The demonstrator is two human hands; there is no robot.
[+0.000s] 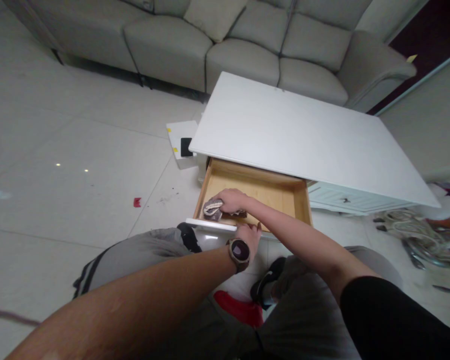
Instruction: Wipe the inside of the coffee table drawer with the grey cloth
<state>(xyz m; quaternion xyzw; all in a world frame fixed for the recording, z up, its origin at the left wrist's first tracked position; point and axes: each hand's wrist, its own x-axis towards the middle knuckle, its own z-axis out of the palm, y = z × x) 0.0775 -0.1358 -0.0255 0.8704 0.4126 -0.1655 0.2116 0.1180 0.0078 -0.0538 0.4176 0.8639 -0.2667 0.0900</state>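
Note:
A wooden drawer (255,182) is pulled out of the white coffee table (300,130). Inside its front left corner, my right hand (232,201) grips a bunched grey-brown cloth with a pale edge (213,209). Part of the cloth also shows below the palm, against the drawer floor. My left hand (249,237), with a dark watch on its wrist, has its fingers curled over the top edge of the drawer's white front panel (212,224).
A grey sofa (243,57) runs behind the table. Beside the table's left end lies a white box (183,130) with a black item on it. Coiled cables (408,225) and tools lie on the right floor. Red material (240,307) is between my feet.

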